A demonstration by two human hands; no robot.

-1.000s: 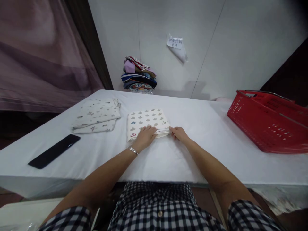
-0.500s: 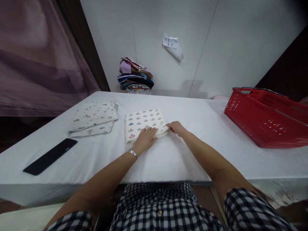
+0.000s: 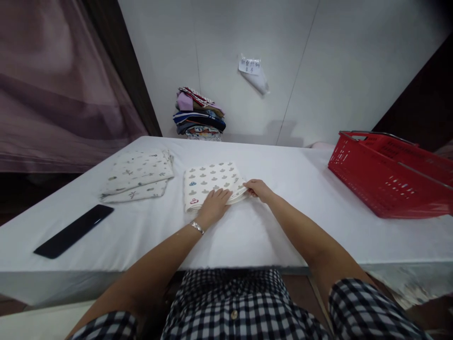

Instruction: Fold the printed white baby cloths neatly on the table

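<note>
White fabric, lightly rumpled, covers the table (image 3: 283,165) before a pale wall (image 3: 226,28). The folded mushroom-print cloth (image 3: 208,177) lies at the centre of the frame. The left hand (image 3: 213,206) rests over its near edge, fingers extended; whether the thumb grips beneath cannot be told. The right hand (image 3: 260,190) pinches the near right corner, where the layers look uneven and slightly fanned.

A sideways pull there could skew the stack or leave an inner layer sticking out, since the left hand covers only part of the near edge. Loose table fabric might also bunch beneath the cloth if dragged. A second folded printed cloth (image 3: 138,172) sits left of centre, a black phone-like slab (image 3: 74,230) at lower left, and a red basket (image 3: 385,177) at right; all three look too far away to snag.
</note>
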